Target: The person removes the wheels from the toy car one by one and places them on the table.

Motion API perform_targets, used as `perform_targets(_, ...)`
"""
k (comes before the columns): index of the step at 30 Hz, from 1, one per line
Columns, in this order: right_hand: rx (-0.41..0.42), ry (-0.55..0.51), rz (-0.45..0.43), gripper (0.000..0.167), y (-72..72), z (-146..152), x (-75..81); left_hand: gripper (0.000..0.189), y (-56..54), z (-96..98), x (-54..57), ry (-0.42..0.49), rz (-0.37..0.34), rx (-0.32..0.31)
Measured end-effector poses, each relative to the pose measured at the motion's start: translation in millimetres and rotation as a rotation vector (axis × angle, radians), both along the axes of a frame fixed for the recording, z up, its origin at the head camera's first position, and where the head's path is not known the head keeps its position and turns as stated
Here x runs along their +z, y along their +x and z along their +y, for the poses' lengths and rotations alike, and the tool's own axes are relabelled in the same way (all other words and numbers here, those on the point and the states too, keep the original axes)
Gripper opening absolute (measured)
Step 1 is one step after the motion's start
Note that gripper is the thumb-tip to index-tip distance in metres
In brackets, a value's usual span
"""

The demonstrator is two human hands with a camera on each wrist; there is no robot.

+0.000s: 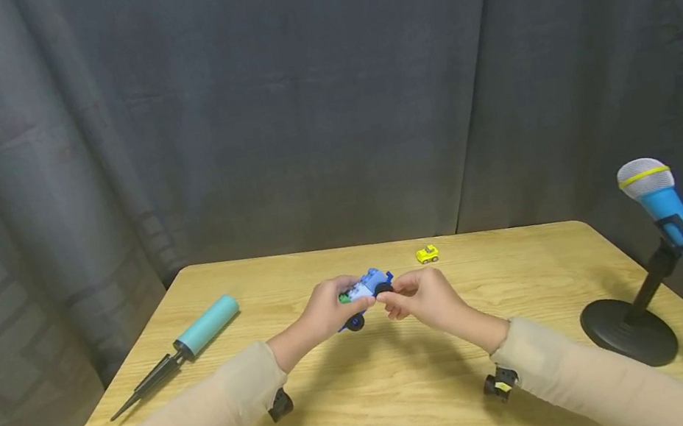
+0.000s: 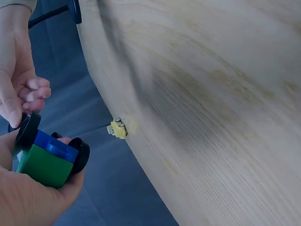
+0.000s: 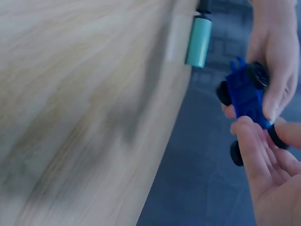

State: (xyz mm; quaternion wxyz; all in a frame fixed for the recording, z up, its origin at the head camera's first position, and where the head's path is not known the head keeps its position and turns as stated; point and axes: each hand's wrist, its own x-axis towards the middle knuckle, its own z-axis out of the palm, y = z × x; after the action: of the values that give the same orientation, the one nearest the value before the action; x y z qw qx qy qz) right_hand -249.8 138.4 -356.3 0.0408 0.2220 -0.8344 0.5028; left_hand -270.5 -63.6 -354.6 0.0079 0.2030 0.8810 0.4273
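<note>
A toy block car [image 1: 371, 282] with a blue base, light blue and green blocks and black wheels is held above the table. My left hand [image 1: 328, 306] grips its rear half, thumb along the near side. In the left wrist view, a green block [image 2: 46, 165] sits between the fingers and palm of that hand. My right hand [image 1: 427, 298] pinches a black wheel [image 3: 277, 137] at the car's other end between thumb and fingers. The blue underside [image 3: 246, 92] faces the right wrist camera.
A small yellow toy car [image 1: 427, 254] stands near the table's far edge. On the left lies a teal hand pump [image 1: 207, 326] with a black nozzle. A blue toy microphone [image 1: 679, 226] leans in its black stand [image 1: 629, 332] at the right. Grey curtains [image 1: 297, 101] hang behind the wooden table [image 1: 400, 412].
</note>
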Motion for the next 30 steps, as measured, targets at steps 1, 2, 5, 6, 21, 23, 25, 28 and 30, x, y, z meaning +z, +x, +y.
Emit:
perform_targets(1,0.025,-0.012,-0.032,0.023,-1.1,1.5,0.3,0.047,-0.2,-0.1,0.3,0.0,-0.003,-0.001)
perform_targets(2,0.053,-0.022,-0.061,0.024,-1.9,3.0,0.9,0.047,-0.3,-0.4,0.8,-0.001,-0.006,-0.001)
perform_targets(5,0.128,-0.053,-0.127,0.027,-5.3,7.9,1.4,0.048,-1.4,-1.8,1.1,-0.004,-0.014,-0.002)
perform_targets(6,0.143,-0.06,-0.143,0.027,-5.9,9.7,1.7,0.048,-1.7,-2.3,1.0,-0.005,-0.014,-0.001)
perform_targets(21,0.002,-0.127,-0.256,0.028,-8.3,50.7,-1.2,0.05,3.6,-7.6,-3.8,-0.014,-0.042,0.059)
perform_targets(23,-0.026,-0.147,-0.276,0.029,-9.2,57.5,-2.7,0.05,4.6,-8.5,-4.5,-0.025,-0.04,0.055)
perform_targets(25,-0.039,-0.181,-0.299,0.029,-10.8,64.6,-4.6,0.049,5.3,-9.1,-5.0,-0.033,-0.037,0.051)
perform_targets(28,-0.038,-0.231,-0.323,0.031,-13.3,75.1,-7.0,0.049,5.7,-10.0,-5.5,-0.034,-0.035,0.051)
perform_targets(30,-0.037,-0.256,-0.332,0.035,-14.7,82.2,-8.6,0.049,6.0,-10.5,-5.6,-0.035,-0.033,0.051)
